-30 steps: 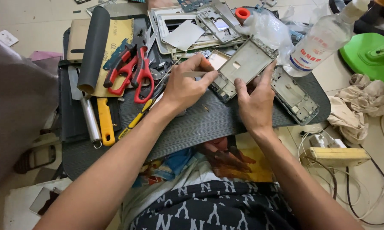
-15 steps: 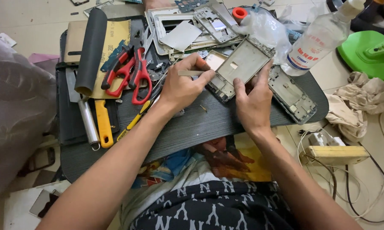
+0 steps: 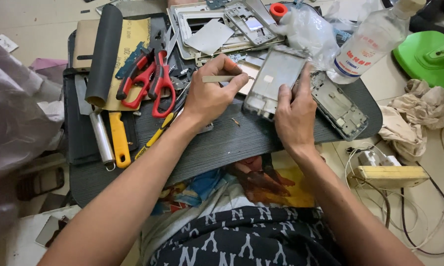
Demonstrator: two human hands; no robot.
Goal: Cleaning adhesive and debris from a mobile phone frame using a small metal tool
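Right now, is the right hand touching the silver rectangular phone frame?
Touching: the head view shows the right hand gripping the silver rectangular phone frame's lower right edge, fingers along its side.

Scissors (image 3: 150, 81) left of phone frame (image 3: 273, 81) (perhaps tilted)

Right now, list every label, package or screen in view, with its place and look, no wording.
Bottle label: top right, white wrap with red print on a clear bottle.
Sandpaper sheet: top left under a black roll, tan with dark print.
Plastic bag: top centre beside the bottle, clear and crumpled.
Phone panel: centre, grey rectangle tilted up, right hand holding it.
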